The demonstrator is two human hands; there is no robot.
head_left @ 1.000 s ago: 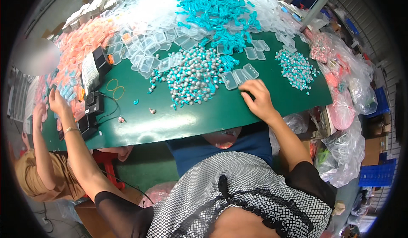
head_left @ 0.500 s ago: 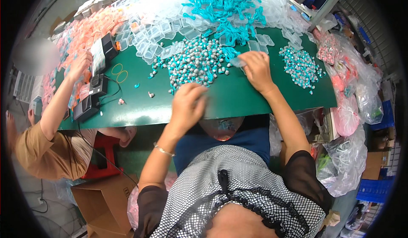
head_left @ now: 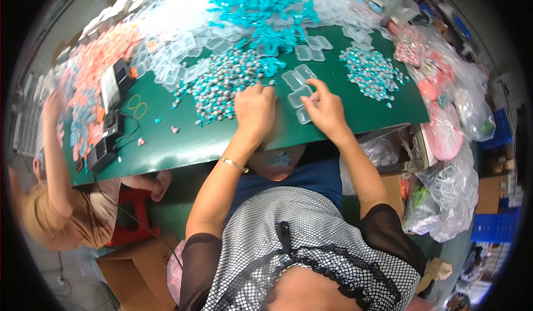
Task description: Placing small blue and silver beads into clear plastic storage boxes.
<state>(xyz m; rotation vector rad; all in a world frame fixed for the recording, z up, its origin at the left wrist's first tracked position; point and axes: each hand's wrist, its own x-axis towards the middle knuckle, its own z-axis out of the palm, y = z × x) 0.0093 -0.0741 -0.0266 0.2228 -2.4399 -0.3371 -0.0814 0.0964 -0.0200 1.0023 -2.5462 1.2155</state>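
My left hand (head_left: 255,111) is at the near right edge of a heap of small round grey-and-teal pieces (head_left: 222,86). Its fingers are curled in, and what they hold, if anything, is hidden. To the right, my right hand (head_left: 326,111) has thumb and forefinger apart, touching the edge of several small clear plastic cases (head_left: 292,79) with lids open on the green table (head_left: 177,144). Part of these cases is covered by the fingers.
Teal looped cords (head_left: 261,3) are heaped at the back, beside more clear cases (head_left: 166,69). A smaller grey-and-teal pile (head_left: 369,72) lies right. Left are black boxes (head_left: 102,154), orange pieces (head_left: 108,50) and a co-worker's arm (head_left: 55,139). Filled plastic bags (head_left: 444,136) hang right.
My right hand has come nearer, and clear cases now lie open beside it where bare table was. My left hand has shifted right, with fingers curled. The co-worker's arm has moved left.
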